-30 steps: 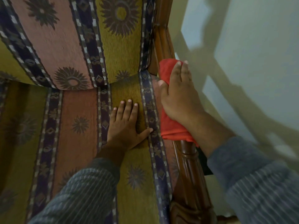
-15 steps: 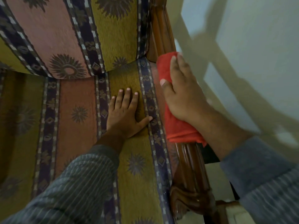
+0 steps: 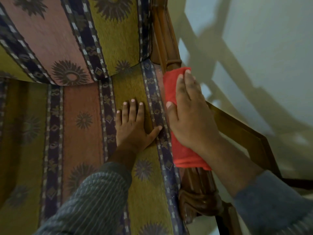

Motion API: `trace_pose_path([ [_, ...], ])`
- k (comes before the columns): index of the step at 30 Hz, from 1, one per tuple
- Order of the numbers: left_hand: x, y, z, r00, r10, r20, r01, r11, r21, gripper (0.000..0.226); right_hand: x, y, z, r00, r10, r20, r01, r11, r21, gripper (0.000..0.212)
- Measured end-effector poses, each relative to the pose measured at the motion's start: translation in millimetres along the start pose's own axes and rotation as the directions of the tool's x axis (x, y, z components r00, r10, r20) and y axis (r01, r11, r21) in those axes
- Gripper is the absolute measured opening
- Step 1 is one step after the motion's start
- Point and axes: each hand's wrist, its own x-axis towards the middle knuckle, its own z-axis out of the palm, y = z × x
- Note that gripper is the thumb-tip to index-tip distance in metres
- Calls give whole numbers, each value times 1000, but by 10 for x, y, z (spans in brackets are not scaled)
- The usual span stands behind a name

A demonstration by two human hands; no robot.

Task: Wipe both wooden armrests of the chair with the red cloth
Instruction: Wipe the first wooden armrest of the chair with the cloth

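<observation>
The red cloth is draped over the chair's right wooden armrest, a dark carved rail running from the backrest post to a scrolled front end. My right hand lies on the cloth and presses it against the rail, fingers pointing toward the backrest. Flat on the striped seat cushion just left of the rail rests my left hand, fingers spread and holding nothing. The other armrest is out of view.
The patterned backrest rises at the top. A pale wall with chair shadows stands close on the right. A dark wooden frame edge runs diagonally beyond the armrest.
My right hand and the red cloth stay on the rear half of the right armrest, shifting only slightly along it. My left hand has stayed planted on the seat.
</observation>
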Motion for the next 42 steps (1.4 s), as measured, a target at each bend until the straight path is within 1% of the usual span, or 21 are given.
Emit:
trace_pose_path([
  [2,-72,8,0,1000,8,14,-8,1000,0,110,-97,-4,-3,989,149,21,-150,969,196,70],
  [3,-103,14,-4,1000,11,25,-11,1000,7,110,-199,-10,6,984,174,31,-177,963,203,70],
  [7,-252,46,-9,999,14,51,-14,1000,10,110,-747,-28,56,999,-32,10,33,990,-137,66],
  [9,-307,30,-19,995,49,86,-49,999,1,112,-924,42,41,988,-143,60,151,974,-168,64],
  [11,-384,-18,-33,990,103,101,-104,995,2,111,-988,102,-6,981,-168,98,176,982,-73,64],
  [13,-475,-56,-35,983,153,106,-155,988,6,110,-997,109,-35,991,-71,114,64,996,68,66],
  [16,-580,-86,-31,979,176,101,-177,984,9,108,-924,51,-16,965,230,127,-258,917,304,69],
  [18,-603,-96,-24,981,174,86,-174,985,-2,108,-900,-16,18,964,253,78,-263,948,181,70],
  [22,-609,-106,29,980,182,80,-184,983,11,109,-1166,-9,63,1000,-9,23,13,990,-143,67],
  [25,-625,-134,54,977,192,91,-194,981,10,109,-1531,97,65,989,-108,102,119,988,-103,69],
  [29,-788,-103,-31,980,151,130,-151,988,-7,106,-1530,76,35,993,33,110,-32,999,-14,72],
  [31,-899,63,-164,980,46,193,-11,984,-180,105,-1466,33,33,988,122,89,-130,988,83,68],
  [32,-971,154,-292,973,2,230,88,922,-377,101,-1454,6,7,975,211,63,-220,950,220,64],
  [33,-1070,271,-444,963,-45,264,203,767,-609,93,-1452,-6,-30,941,337,41,-325,862,389,61],
  [34,-1191,411,-612,938,-94,334,330,541,-773,80,-1461,5,-47,885,465,35,-412,746,523,58],
  [35,-1299,548,-732,906,-120,406,421,356,-834,69,-1464,33,-56,827,560,49,-483,662,573,55],
  [36,-1390,668,-819,885,-116,452,466,236,-853,61,-1467,47,-76,790,606,88,-547,633,548,52],
  [37,-1478,780,-885,871,-100,480,491,177,-853,56,-1494,41,-94,777,614,136,-591,640,490,49],
  [38,-1551,887,-957,869,-74,490,495,154,-855,53,-1522,25,-96,776,609,163,-610,661,438,47],
  [39,-1592,966,-1007,874,-73,481,486,184,-855,48,-1549,3,-96,778,609,157,-612,676,411,48],
  [42,-1610,1106,-1100,896,-165,411,443,368,-818,34,-1581,-64,-158,776,631,21,-592,715,371,45],
])
